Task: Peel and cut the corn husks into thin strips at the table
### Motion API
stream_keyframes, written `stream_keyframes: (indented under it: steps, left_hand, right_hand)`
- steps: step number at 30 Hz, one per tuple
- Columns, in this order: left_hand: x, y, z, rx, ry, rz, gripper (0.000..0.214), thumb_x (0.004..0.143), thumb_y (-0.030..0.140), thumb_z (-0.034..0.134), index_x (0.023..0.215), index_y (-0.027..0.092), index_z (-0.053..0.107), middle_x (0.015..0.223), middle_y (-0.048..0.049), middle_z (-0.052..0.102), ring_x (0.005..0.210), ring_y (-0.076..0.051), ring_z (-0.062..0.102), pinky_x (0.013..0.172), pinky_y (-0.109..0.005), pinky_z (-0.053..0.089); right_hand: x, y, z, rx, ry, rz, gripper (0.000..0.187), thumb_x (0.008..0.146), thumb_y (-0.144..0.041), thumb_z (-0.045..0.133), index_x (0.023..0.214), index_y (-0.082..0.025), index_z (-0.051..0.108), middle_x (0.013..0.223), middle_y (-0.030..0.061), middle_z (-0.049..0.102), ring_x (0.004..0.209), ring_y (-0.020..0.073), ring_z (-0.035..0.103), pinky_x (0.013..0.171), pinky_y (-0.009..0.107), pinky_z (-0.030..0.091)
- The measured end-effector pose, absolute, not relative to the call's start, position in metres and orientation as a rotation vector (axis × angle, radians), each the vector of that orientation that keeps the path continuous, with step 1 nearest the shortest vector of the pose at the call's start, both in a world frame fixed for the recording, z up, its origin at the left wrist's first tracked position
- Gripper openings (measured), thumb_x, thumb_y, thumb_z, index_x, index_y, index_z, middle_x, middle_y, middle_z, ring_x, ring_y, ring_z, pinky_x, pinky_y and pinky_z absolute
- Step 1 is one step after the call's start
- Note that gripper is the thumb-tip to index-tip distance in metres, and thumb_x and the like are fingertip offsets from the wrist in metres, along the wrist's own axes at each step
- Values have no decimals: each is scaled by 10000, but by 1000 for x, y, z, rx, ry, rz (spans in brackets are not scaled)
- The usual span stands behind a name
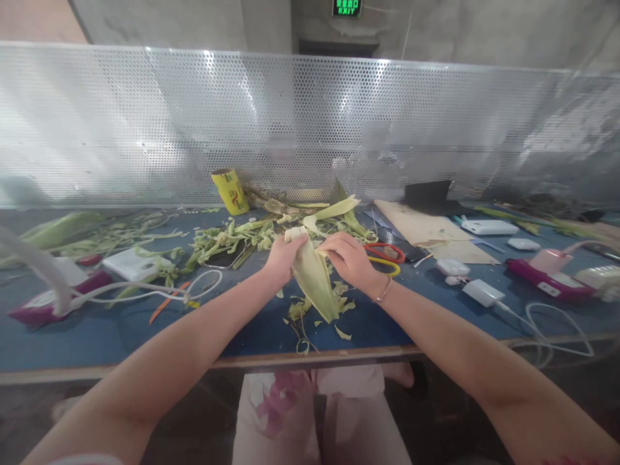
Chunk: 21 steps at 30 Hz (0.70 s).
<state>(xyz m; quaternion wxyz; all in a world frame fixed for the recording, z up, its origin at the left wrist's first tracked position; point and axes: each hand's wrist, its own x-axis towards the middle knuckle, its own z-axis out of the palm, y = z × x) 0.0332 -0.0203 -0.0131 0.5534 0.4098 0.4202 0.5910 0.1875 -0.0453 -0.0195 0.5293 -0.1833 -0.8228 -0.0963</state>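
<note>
My left hand [281, 257] and my right hand [349, 258] are both closed on one broad pale green leaf [314, 279] held above the blue table top [97, 336]. The leaf is folded lengthwise and its tip points down toward me. My left fingers pinch its upper left edge, my right fingers grip its upper right side. Small leaf scraps [341, 309] lie under it. A bracelet sits on my right wrist.
A heap of green leaf strips [227, 237] and a yellow roll [231, 190] lie behind my hands. Red and yellow scissors [387, 255], brown paper [426, 229], white chargers and cables [482, 292], pink devices [547, 268] and a perforated metal screen [310, 123] surround the spot.
</note>
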Motion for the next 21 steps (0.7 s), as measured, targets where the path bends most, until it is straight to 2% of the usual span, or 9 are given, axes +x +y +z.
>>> stream_keyframes:
  steps: [16, 21]
  left_hand:
    - [26, -10, -11, 782, 1023, 1560, 114, 605, 174, 652, 669, 146, 561, 543, 14, 570, 485, -112, 549, 503, -240, 463]
    - [25, -8, -12, 752, 1059, 1563, 125, 596, 175, 652, 673, 147, 559, 552, 13, 577, 494, -109, 553, 500, -227, 459]
  right_hand:
    - [192, -57, -15, -266, -2113, -628, 203, 870, -101, 446, 1003, -208, 555, 915, 52, 632, 910, 149, 582, 815, 319, 499]
    - [191, -61, -13, -266, -2145, -618, 210, 877, -106, 425, 1010, -209, 551, 930, 58, 628, 936, 155, 576, 837, 326, 494]
